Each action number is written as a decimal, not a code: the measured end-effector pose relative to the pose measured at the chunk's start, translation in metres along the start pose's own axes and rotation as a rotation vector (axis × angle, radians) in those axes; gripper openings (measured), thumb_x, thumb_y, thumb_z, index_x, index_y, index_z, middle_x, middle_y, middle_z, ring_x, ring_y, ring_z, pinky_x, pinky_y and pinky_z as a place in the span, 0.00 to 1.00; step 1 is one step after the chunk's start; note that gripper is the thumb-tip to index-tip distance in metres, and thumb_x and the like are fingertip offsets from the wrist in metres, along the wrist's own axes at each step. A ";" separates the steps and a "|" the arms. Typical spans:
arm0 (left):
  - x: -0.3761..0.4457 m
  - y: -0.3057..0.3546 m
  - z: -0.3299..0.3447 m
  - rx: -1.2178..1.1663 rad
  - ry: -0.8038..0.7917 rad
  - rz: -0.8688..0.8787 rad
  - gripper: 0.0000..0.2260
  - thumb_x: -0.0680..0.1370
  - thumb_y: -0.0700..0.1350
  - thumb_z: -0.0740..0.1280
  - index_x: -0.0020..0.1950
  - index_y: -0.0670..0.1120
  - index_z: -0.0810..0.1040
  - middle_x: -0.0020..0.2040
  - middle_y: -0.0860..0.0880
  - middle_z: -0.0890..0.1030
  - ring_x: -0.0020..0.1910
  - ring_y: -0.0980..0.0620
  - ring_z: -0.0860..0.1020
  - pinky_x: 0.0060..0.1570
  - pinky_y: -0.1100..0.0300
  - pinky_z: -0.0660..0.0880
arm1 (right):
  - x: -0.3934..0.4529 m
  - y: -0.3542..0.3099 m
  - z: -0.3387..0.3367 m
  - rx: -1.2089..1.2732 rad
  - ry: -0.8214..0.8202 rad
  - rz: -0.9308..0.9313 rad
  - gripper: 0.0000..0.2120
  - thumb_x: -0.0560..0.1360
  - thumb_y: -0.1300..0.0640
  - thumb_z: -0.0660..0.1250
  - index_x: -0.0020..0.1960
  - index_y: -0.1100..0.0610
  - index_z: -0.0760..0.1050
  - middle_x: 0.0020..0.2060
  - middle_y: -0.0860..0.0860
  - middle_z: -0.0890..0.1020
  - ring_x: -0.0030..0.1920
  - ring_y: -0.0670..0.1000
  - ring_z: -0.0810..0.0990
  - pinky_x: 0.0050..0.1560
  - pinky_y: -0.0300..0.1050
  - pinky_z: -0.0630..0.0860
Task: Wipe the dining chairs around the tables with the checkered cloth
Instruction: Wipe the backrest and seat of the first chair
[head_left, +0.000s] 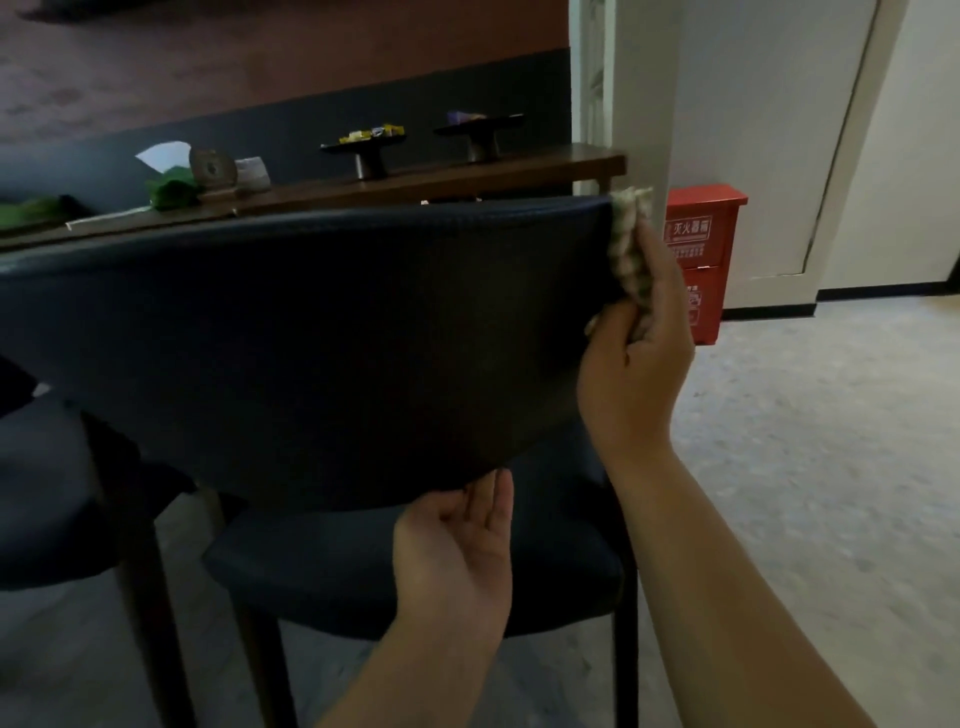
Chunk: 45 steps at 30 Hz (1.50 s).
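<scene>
While our right hand (636, 364) pinches the bunched green-and-white checkered cloth (631, 249) against the right edge of the dark blue, curved, upholstered chair back (311, 332), our left hand (457, 551) sits below it, palm up and fingers relaxed, fingertips touching the underside of that backrest's lower rim and grasping nothing. The cloth is wrapped over the corner of the backrest, just above our right thumb.

We see a few ways this could slip. Only a narrow strip of cloth meets the chair, so a downward stroke may leave most of the panel untouched. The wad is loosely gathered (a tail hangs near the thumb), and it could snag on the edge and pull free. With the left hand merely resting, a firm push from the right could rock the chair toward the long brown wooden table (415, 179) beyond our hands.
</scene>
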<state>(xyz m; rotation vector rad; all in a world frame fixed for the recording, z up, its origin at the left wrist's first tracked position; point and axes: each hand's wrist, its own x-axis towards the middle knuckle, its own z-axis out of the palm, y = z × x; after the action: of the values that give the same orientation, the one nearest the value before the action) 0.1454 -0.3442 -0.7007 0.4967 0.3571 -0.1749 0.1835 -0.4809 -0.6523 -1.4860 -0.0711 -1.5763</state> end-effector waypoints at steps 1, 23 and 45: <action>0.002 0.003 -0.003 0.033 -0.019 -0.002 0.17 0.75 0.30 0.53 0.54 0.37 0.79 0.47 0.39 0.85 0.45 0.44 0.85 0.51 0.49 0.78 | -0.006 -0.001 -0.001 -0.014 -0.001 0.021 0.24 0.76 0.71 0.54 0.69 0.55 0.65 0.63 0.39 0.69 0.66 0.38 0.68 0.67 0.39 0.67; 0.008 0.014 -0.005 0.032 -0.103 -0.122 0.25 0.65 0.28 0.59 0.61 0.36 0.78 0.51 0.36 0.84 0.47 0.41 0.84 0.47 0.50 0.82 | -0.048 0.029 0.008 0.212 0.207 0.563 0.23 0.77 0.71 0.54 0.68 0.56 0.71 0.63 0.46 0.76 0.59 0.31 0.73 0.56 0.25 0.69; 0.023 0.008 -0.003 0.145 -0.112 -0.112 0.29 0.64 0.27 0.54 0.62 0.38 0.78 0.57 0.38 0.82 0.55 0.42 0.82 0.55 0.51 0.77 | -0.061 -0.030 0.018 -0.013 0.049 0.071 0.27 0.71 0.77 0.55 0.70 0.66 0.63 0.70 0.63 0.67 0.74 0.55 0.62 0.74 0.49 0.60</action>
<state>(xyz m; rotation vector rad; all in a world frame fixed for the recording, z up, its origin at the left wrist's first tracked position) 0.1678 -0.3377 -0.7085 0.6076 0.2641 -0.3377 0.1672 -0.4186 -0.6804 -1.4431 0.0197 -1.5582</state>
